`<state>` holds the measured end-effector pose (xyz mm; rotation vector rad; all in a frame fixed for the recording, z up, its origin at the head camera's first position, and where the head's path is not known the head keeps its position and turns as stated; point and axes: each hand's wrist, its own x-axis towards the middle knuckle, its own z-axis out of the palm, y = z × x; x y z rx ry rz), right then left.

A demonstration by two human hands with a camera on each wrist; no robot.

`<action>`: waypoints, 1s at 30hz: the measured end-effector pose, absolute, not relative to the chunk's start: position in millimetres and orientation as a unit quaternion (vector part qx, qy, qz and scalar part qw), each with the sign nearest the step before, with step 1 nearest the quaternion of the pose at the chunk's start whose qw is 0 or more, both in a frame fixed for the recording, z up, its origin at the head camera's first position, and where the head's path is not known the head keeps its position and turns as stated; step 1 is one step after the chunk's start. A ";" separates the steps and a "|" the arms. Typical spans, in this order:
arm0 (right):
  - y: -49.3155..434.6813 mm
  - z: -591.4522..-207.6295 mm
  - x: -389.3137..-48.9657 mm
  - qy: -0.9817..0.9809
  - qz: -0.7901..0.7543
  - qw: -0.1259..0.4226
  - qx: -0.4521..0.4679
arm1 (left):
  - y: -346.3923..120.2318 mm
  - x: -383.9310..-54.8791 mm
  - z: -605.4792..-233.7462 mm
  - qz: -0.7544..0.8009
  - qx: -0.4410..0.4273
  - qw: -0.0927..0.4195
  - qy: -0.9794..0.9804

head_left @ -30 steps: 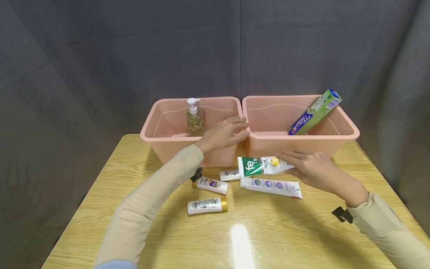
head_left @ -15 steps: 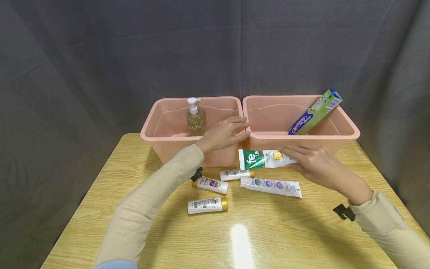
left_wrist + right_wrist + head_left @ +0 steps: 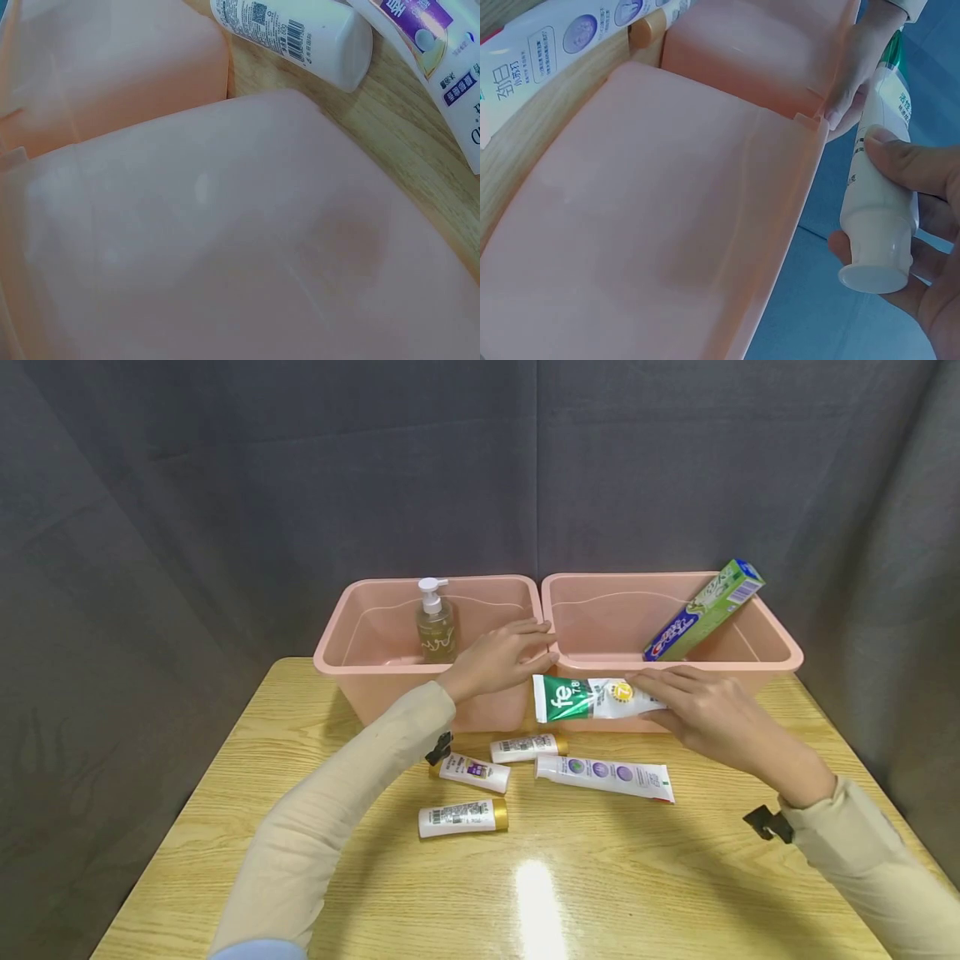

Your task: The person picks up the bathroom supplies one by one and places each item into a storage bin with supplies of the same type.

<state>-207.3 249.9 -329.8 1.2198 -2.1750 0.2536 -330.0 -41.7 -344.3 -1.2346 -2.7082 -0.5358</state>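
Counter (image 3: 420, 893), wood-look, light glare at the near side. Closest small bottle (image 3: 457, 819): white, gold cap, on its side. Second small bottle (image 3: 474, 773) just behind, lying angled, cap partly covered by the black clip (image 3: 439, 748) at the left sleeve (image 3: 322, 810). White-and-purple tube (image 3: 606, 778) lies flat right of them. Third small bottle (image 3: 525, 748) sits just behind the tube's left end; can't tell if they touch.

Right hand (image 3: 705, 714) pinches the green-and-white tube (image 3: 567, 700) between thumb and fingers, held up off the counter, roughly level, just by the right bin's near rim. Left hand (image 3: 498, 662) lies across the rims where both bins meet, released, fingers extended; it hides part of the left bin's rim.

Left bin (image 3: 390, 697): pump bottle (image 3: 437, 631) upright inside. Right bin (image 3: 600, 618): green-and-blue box (image 3: 701, 612) leans diagonally, top end poking over the rim at far right, taking up that side. Dark curtain (image 3: 450, 468) behind.

Counts: small bottles 3, tubes 2 (one held, one lying), box 1, pump bottle 1, bins 2.
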 end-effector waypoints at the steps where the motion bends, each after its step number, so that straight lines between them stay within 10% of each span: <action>1: 250.1 -329.1 -207.6 -0.825 0.097 0.312 0.461 | -41.7 -330.1 -344.3 -0.175 -0.407 0.058 -0.894; 30: 255.8 -313.2 -228.3 -0.844 0.106 0.314 0.422 | -41.6 -331.1 -345.1 -0.172 -0.392 0.066 -0.901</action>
